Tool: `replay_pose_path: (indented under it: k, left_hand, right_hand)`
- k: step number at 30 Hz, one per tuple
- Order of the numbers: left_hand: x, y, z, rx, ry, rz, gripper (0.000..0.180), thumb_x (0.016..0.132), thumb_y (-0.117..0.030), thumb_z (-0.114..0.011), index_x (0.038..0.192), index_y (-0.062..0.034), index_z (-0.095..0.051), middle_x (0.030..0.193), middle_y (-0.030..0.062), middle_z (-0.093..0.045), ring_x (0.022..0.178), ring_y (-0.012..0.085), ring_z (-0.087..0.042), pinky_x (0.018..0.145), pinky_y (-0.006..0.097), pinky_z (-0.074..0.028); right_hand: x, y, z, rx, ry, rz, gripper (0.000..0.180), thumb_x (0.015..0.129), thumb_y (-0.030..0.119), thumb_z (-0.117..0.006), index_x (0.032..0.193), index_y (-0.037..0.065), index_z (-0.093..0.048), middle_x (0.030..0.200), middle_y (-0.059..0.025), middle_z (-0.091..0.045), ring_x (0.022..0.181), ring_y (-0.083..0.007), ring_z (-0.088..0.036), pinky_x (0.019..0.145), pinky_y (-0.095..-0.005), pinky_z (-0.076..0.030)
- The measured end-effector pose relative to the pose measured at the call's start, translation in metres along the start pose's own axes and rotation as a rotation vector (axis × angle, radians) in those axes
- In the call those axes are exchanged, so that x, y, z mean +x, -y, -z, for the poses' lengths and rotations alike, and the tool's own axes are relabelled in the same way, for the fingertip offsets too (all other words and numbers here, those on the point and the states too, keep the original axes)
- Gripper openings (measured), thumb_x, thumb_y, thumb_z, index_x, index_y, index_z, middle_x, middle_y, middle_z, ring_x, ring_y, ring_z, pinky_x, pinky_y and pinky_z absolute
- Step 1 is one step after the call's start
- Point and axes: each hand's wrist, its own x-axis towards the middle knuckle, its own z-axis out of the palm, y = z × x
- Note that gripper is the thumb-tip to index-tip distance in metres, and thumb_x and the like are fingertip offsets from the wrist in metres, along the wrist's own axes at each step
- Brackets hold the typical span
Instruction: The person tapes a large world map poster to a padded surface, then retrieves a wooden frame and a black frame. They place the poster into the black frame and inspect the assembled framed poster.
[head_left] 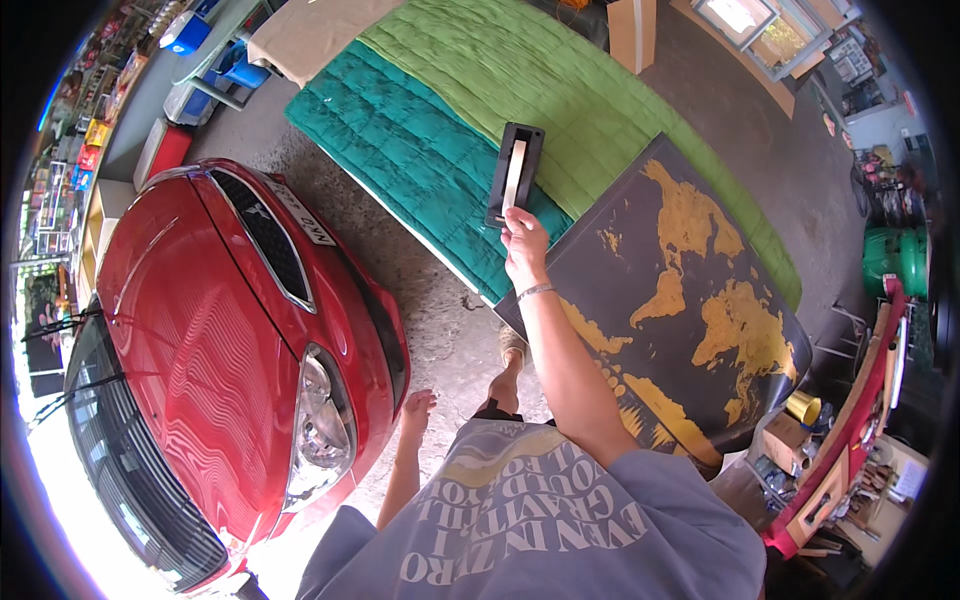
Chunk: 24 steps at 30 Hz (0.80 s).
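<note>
Nearest us is our grey shirt (560, 520) with pale lettering. Our left hand (418, 408) hangs low beside the headlight (322, 420) of a red car (210, 310), its fingers slack and slightly bent around nothing that we can see. Below, one sandalled foot (512, 345) stands on the concrete floor (440, 320).

Our right forearm reaches forward, a band (535, 291) at the wrist, across the left edge of a dark sheet (600, 265) printed with a golden world map. At its end, our right hand (525, 243) grasps the near end of a black tool (497, 190), fingers curled at the lower end of the pale strip (515, 172) running along it. Most of the tool extends beyond the grip, away from us and slightly left, its long body tilted a little. Behind it we see a teal quilt (400, 150) and a lime-green quilt (500, 60); whether the tool touches them, we cannot tell. The map sheet overlaps the green quilt on the right. Farther off are a beige cover (310, 35), an upright cardboard piece (632, 35) and a framed window (765, 35).
</note>
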Motion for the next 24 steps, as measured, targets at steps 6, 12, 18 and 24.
replay_pose_path:
  k: [6, 12, 18, 24]
  left_hand:
    - [-0.005, 0.012, -0.023, 0.079, 0.171, -0.011, 0.034, 0.102, -0.034, -0.059, 0.126, -0.011, -0.064, 0.115, 0.0074, -0.072, 0.103, 0.0176, -0.069, 0.081, 0.031, -0.05]
    - [0.001, 0.0, -0.042, 0.136, 0.187, -0.127, 0.034, 0.101, -0.028, -0.061, 0.124, -0.0016, -0.065, 0.107, 0.011, -0.073, 0.098, 0.0188, -0.07, 0.087, 0.032, -0.053]
    - [0.008, -0.035, -0.041, 0.205, 0.164, -0.19, 0.03, 0.101, -0.026, -0.063, 0.122, -0.0037, -0.066, 0.104, 0.0112, -0.073, 0.094, 0.018, -0.07, 0.082, 0.032, -0.055]
    - [-0.014, -0.127, -0.09, 0.478, 0.139, -0.784, 0.019, 0.1, -0.014, -0.059, 0.111, -0.0027, -0.07, 0.102, 0.0159, -0.072, 0.091, 0.0278, -0.071, 0.078, 0.037, -0.056]
  right_hand:
    - [-0.005, -0.03, -0.006, -0.301, -0.18, 0.277, 0.038, 0.088, 0.032, -0.082, 0.1, -0.003, -0.073, 0.118, -0.0199, -0.066, 0.12, -0.0271, -0.054, 0.101, -0.0401, -0.041]
    - [-0.002, -0.045, 0.0, -0.452, -0.234, 0.388, 0.029, 0.087, 0.022, -0.081, 0.096, -0.004, -0.071, 0.132, -0.0292, -0.059, 0.135, -0.0329, -0.048, 0.106, -0.0448, -0.041]
    - [-0.028, -0.035, 0.06, -0.711, -0.116, 0.888, 0.018, 0.082, 0.008, -0.079, 0.091, 0.003, -0.064, 0.102, -0.0156, -0.064, 0.092, -0.0314, -0.064, 0.077, -0.0412, -0.053]
    - [-0.1, 0.027, 0.177, -0.836, -0.012, 0.755, 0.005, 0.086, 0.001, -0.071, 0.09, 0.002, -0.068, 0.087, -0.0129, -0.064, 0.077, -0.0296, -0.065, 0.069, -0.0376, -0.053]
